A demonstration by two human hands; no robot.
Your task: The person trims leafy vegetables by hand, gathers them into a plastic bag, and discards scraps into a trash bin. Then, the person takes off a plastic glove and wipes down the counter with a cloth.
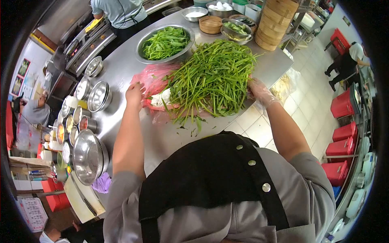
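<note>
A large heap of long-stemmed leafy greens (214, 79) lies on a pink plastic bag (150, 77) spread over the steel table. My left hand (134, 96), at the heap's left side, is closed on the bag's edge. White crumpled plastic (162, 98) shows between that hand and the stems. My right hand (260, 92) wears a clear plastic glove and presses against the heap's right edge with its fingers curled. What those fingers hold is hidden. Behind the heap stands a steel bowl (142, 56) filled with cut greens (166, 42).
Steel bowls (99, 97) and seasoning containers (69, 121) line the table's left side. Beside them lie a cutting board (77, 200) with a knife (87, 202) and a purple cloth (102, 183). Bamboo steamers (276, 24) stand back right. Other people work at the stove and farther right.
</note>
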